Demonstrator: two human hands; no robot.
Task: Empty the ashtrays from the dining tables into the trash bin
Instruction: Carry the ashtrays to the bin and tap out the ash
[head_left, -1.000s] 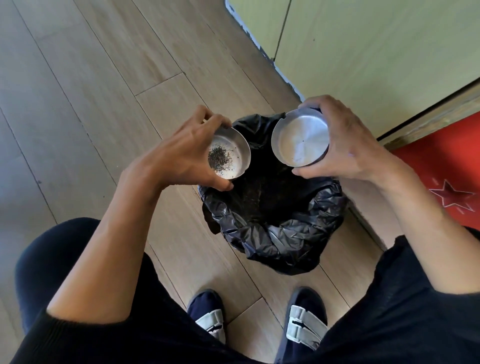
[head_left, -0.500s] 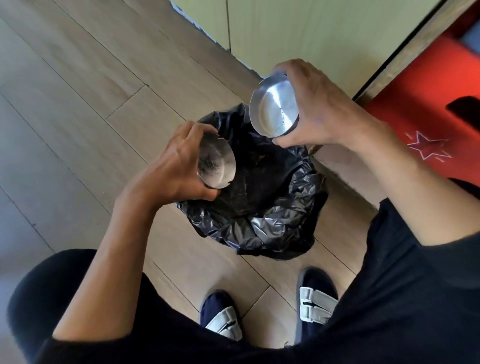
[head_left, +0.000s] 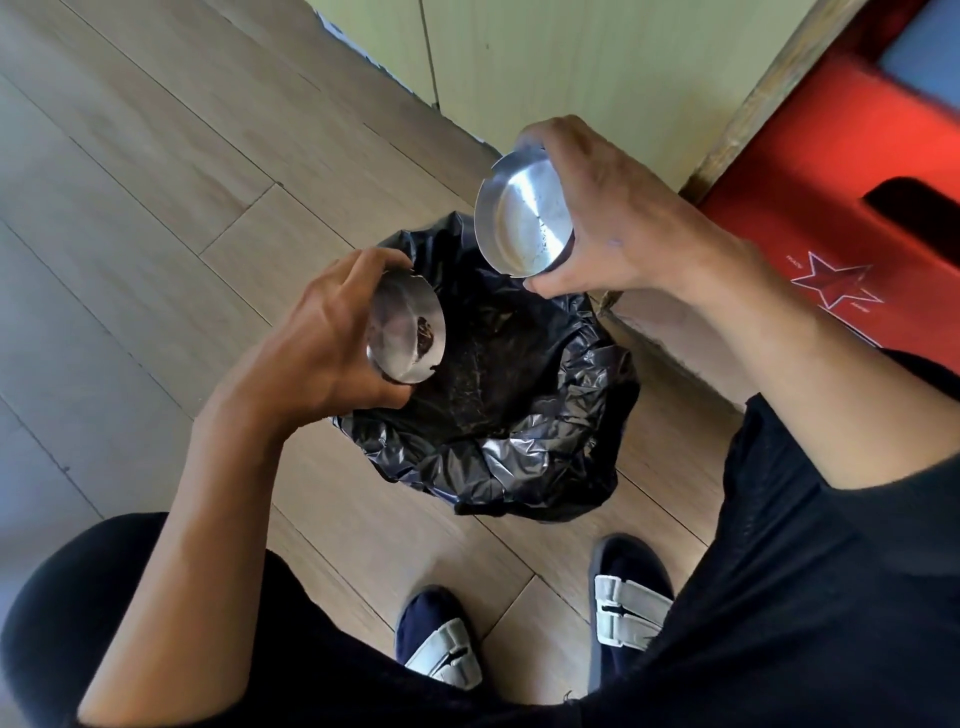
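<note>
Tipping steeply binward, both ashtrays (head_left: 408, 330) (head_left: 524, 223) face inward.

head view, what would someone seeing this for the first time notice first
Two shiny metal ashtrays are tipped over a black-lined trash bin on the wood floor. The left hand grips the left ashtray, which has a dark clump of ash clinging near its lower rim, and the right hand holds the right ashtray, which looks nearly clean, higher up by the wall. At far right sits a bright red crate with a star.
</note>
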